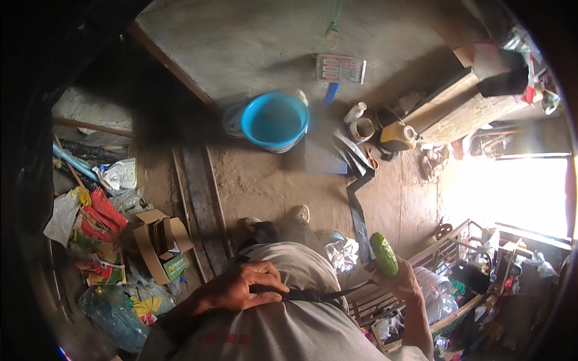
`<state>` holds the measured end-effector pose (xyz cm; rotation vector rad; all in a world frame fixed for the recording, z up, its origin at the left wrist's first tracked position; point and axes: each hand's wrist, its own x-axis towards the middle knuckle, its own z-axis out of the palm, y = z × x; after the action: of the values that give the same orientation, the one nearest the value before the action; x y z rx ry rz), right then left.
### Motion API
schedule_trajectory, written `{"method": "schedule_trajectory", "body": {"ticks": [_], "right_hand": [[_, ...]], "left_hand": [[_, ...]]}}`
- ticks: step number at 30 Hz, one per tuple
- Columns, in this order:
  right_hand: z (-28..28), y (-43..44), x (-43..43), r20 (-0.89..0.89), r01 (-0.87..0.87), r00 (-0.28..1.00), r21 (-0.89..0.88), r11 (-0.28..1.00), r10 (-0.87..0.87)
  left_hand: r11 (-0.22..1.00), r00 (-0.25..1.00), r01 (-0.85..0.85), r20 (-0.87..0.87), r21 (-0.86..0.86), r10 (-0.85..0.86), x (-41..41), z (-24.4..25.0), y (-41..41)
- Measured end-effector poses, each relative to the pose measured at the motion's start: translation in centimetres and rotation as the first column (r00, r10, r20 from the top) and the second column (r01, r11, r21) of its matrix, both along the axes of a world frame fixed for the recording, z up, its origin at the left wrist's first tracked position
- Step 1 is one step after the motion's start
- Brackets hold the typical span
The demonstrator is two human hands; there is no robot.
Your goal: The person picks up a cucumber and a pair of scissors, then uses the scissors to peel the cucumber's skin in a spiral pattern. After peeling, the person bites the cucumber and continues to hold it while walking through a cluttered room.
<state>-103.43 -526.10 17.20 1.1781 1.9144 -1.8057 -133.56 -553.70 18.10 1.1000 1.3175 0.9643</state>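
A bumpy green cucumber (384,255) stands up out of my right hand (397,277), which grips its lower end. From that hand a dark strap (350,291) runs across to my waist. My left hand (259,286) lies against the front of my light shirt, its thumb and fingers at the strap's other part; whether they pinch it is hard to tell. Beyond my shoes stands a blue plastic basin (275,118) on top of another container. To its right is a platform scale (332,131) with a display head (341,69) on a blue post.
A cardboard box (151,252) and plastic bags (115,316) lie at the left. A yellow jug (398,136), a cut-open container (362,130) and orange-handled scissors (373,162) are at the upper right. A wooden rack (456,311) with bags stands lower right, near a bright opening.
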Motion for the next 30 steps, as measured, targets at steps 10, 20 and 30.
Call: {"method": "schedule_trajectory", "body": {"ticks": [10,20,30], "right_hand": [[-2.1,-2.7,-8.9,-0.123,0.006,0.992,0.118,0.993,0.008],[-4.1,-5.8,-13.7,-0.264,-0.101,0.958,0.04,0.994,0.107],[-3.9,-7.7,-16.1,-0.332,-0.112,0.932,0.121,0.986,0.147]], "left_hand": [[0.96,0.961,-0.249,0.091,-0.128,0.261,-1.9,-0.3,-7.6],[0.903,0.917,-0.395,-0.013,-0.172,0.398,-1.4,-0.7,-14.6],[0.846,0.866,-0.479,0.034,-0.233,0.499,-1.7,-1.1,-15.5]]}}
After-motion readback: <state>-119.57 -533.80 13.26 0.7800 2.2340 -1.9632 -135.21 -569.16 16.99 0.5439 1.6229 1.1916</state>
